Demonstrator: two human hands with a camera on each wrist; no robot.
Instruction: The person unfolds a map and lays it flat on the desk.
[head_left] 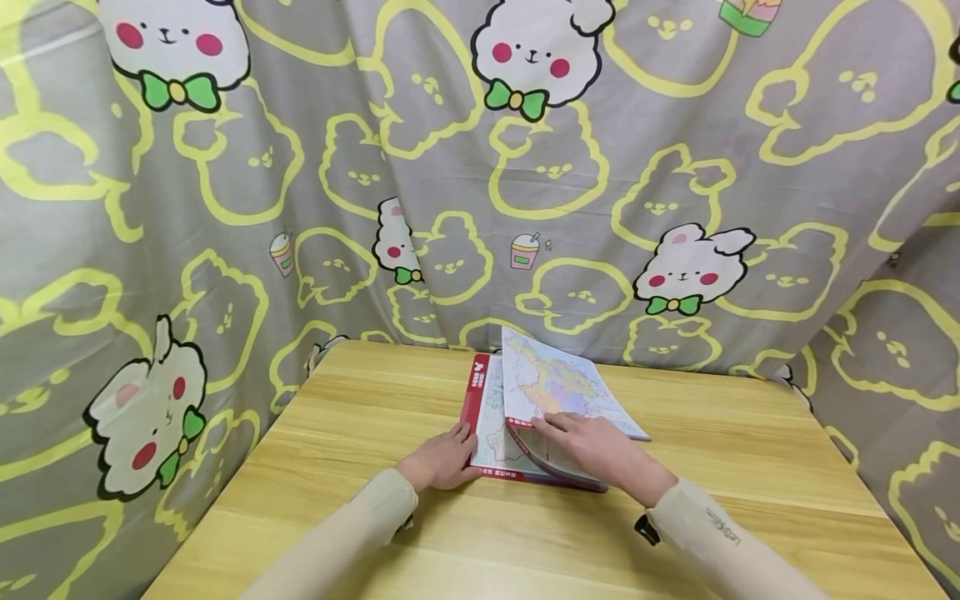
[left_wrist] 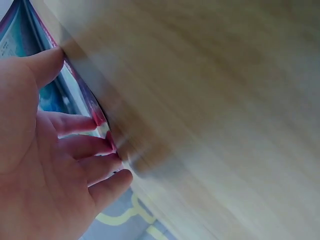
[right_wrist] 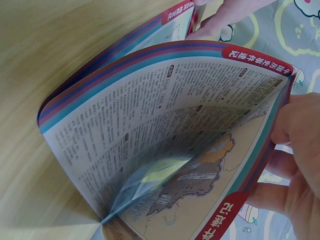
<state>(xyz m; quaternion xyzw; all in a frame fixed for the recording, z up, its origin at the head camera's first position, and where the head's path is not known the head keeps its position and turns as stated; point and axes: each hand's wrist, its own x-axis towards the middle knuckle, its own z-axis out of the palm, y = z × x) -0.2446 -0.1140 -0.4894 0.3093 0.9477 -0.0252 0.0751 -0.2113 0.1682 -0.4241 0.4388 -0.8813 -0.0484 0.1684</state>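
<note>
On the wooden table lies a folded map (head_left: 491, 408) with a red printed border. Its upper panel (head_left: 558, 375), printed with a coloured map, is lifted and bowed. My right hand (head_left: 592, 446) pinches the edge of the lifted part, thumb on one side and fingers on the other. Between the panels, the right wrist view shows printed text (right_wrist: 150, 105) and a brown and orange map area (right_wrist: 200, 172). At the lower left corner, my left hand (head_left: 444, 458) rests against the border with fairly straight fingers; the left wrist view shows its fingertips (left_wrist: 111, 147) touching the edge.
The wooden table (head_left: 360, 400) extends around the folded map on all sides. Behind it and to both sides hangs a grey curtain (head_left: 442, 167) with yellow outlines and cartoon rabbits. A dark strap piece (head_left: 647, 529) shows at the right cuff.
</note>
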